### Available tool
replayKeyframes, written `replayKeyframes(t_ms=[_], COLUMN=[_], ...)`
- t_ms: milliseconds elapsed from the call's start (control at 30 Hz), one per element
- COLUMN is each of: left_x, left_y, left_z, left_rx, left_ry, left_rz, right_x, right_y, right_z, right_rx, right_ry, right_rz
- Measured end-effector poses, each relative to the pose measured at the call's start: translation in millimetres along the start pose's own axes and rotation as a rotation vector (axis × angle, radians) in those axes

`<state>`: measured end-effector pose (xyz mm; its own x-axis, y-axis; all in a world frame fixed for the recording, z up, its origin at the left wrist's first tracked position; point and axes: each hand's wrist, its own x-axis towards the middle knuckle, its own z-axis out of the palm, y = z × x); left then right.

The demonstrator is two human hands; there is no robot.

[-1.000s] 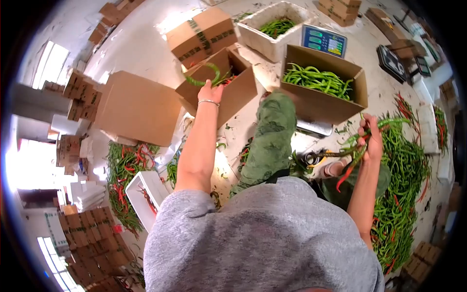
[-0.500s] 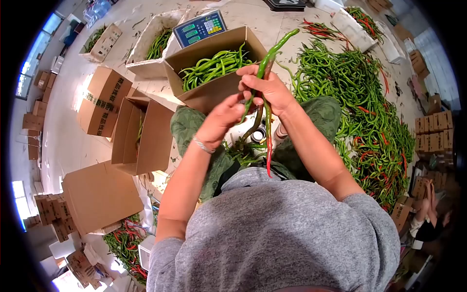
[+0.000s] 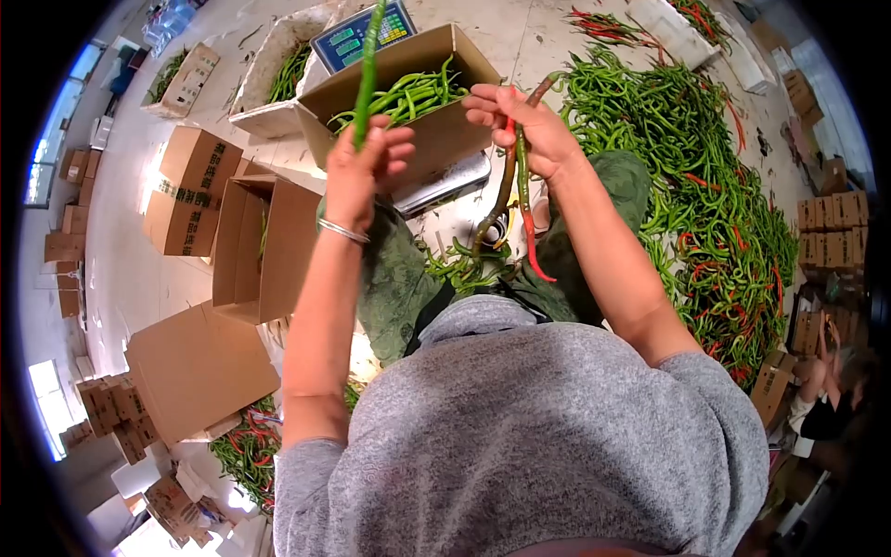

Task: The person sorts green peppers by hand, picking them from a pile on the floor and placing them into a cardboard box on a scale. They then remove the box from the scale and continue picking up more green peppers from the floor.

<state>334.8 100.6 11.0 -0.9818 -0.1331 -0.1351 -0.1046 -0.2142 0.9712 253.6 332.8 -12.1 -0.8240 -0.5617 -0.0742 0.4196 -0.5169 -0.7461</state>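
A long green chili pepper (image 3: 368, 79) stands upright in my left hand (image 3: 357, 167), which is closed around its lower end beside an open cardboard box (image 3: 436, 148). Green chili peppers (image 3: 418, 97) lie in that box. My right hand (image 3: 531, 130) grips a few long chilies right of the box. One of them is a green chili with a red tip (image 3: 531, 232), hanging down; another is a dark brownish chili (image 3: 501, 200). Between my knees, below the hands, is a small heap of green chilies (image 3: 469, 269).
A large pile of green and red chilies (image 3: 650, 158) covers the floor at right. A digital scale display (image 3: 362, 37) stands behind the box, its metal platform (image 3: 445, 183) partly beneath it. Foam boxes (image 3: 255, 116) and more cartons (image 3: 269, 251) stand at left. A person (image 3: 821, 390) sits far right.
My hands have moved apart. The left hand has gone up and left with a green chili toward the box, while the right hand keeps the darker and red-tipped chilies.
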Motion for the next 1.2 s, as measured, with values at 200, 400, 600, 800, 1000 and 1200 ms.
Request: replayKeyframes(t_ms=[200, 400, 600, 800, 1000, 1200], left_x=[82.9, 93.9, -4.5, -35.4, -44.6, -59.9], left_y=[14.9, -1.8, -50.9, -50.3, 57.5, 102.0], left_z=[-56.3, -60.0, 47.0, 69.7, -8.4, -203.1], left_rx=[0.345, 1.215, 0.187, 0.009, 0.09, 0.755], left_ry=[0.029, 0.404, -0.415, -0.417, 0.275, 0.785], left_rz=[0.155, 0.62, -0.035, -0.081, 0.116, 0.576], right_x=[-11.2, -8.1, -5.7, -10.9, -27.8, -48.9], right_y=[-15.9, -6.9, 15.6, 19.0, -11.4, -47.7], right_z=[-10.0, -19.9, 15.3, 60.3, 48.7, -10.4], right_rx=[0.298, 0.352, 0.169, -0.027, -0.313, -0.505], right_ry=[-0.043, 0.026, 0.178, 0.135, 0.037, 0.237], right_rz=[-0.092, -0.178, -0.259, -0.277, -0.146, -0.176])
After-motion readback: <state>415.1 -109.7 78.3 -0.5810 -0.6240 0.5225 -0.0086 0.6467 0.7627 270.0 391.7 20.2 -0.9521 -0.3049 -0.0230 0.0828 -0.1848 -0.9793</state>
